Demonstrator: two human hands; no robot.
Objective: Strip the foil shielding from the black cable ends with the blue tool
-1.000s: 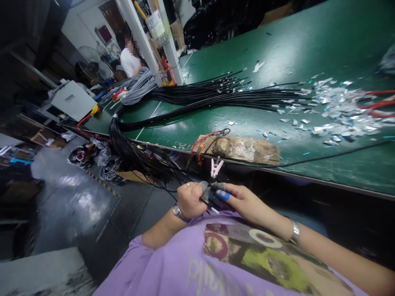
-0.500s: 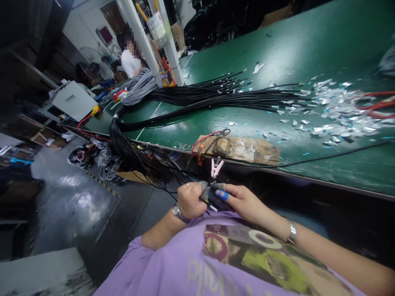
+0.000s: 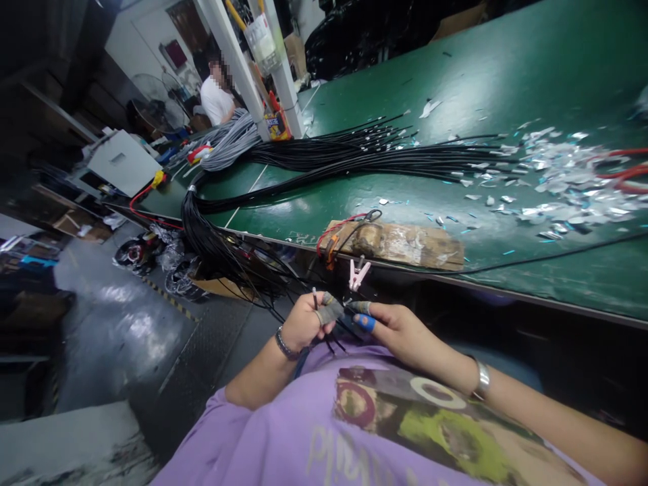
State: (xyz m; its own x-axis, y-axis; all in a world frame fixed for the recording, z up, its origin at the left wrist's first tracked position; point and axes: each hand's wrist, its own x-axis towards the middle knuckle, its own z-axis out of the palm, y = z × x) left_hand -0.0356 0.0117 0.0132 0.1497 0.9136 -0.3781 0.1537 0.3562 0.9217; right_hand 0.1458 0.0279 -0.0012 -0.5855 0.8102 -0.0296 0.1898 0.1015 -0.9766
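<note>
My left hand [image 3: 306, 324] is closed around a black cable [image 3: 330, 348], and a short cable end with a pale tip [image 3: 314, 295] sticks up from the fist. Grey coverings wrap its thumb and finger. Close against it, my right hand [image 3: 392, 327] pinches with thumb and finger, one tip in a grey cover and the other in a blue one. What lies between those fingertips is too small to make out. Just above both hands, a pink clip [image 3: 358, 275] hangs at the table edge, below a worn wooden block [image 3: 410, 246] with wires tied to it.
The green table [image 3: 486, 81] carries a long bundle of black cables [image 3: 324, 169], grey cables [image 3: 233, 142] and scattered foil scraps [image 3: 572, 182]. Part of the black bundle [image 3: 202, 236] droops over the edge to my left. A person [image 3: 217, 98] in white is behind a post.
My left hand has turned over and shifted slightly left, and a cable tip now points up from it. The small white piece beneath the hands no longer shows. My right hand has stayed nearly still.
</note>
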